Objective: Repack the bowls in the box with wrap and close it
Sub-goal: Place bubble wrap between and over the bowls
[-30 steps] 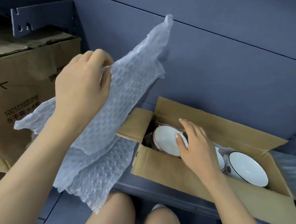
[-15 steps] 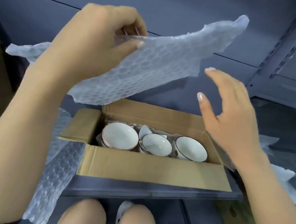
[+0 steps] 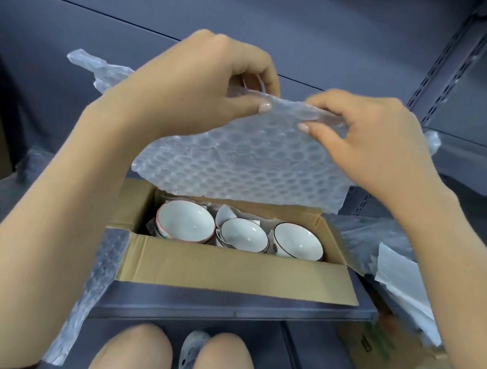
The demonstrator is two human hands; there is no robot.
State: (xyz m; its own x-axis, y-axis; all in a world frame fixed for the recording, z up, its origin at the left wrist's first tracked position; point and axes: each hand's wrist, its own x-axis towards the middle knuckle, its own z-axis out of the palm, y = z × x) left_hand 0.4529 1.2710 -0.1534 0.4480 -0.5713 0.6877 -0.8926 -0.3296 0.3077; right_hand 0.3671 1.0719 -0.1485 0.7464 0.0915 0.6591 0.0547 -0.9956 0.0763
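Both hands (image 3: 278, 113) hold bubble wrap (image 3: 238, 171) above 3 bowls (image 3: 241, 233).

There is only the one view, from a wide-angle camera worn on the person's head, looking forward and steeply down. It sits close: both forearms run in from the bottom corners to the left hand (image 3: 199, 89) and right hand (image 3: 375, 140) at mid-frame, with the open box (image 3: 238, 270) on the shelf (image 3: 217, 310) just below them and the knees (image 3: 178, 361) at the bottom edge. The shelving's back panel (image 3: 262, 7) fills the top, its lines bowed by the lens.
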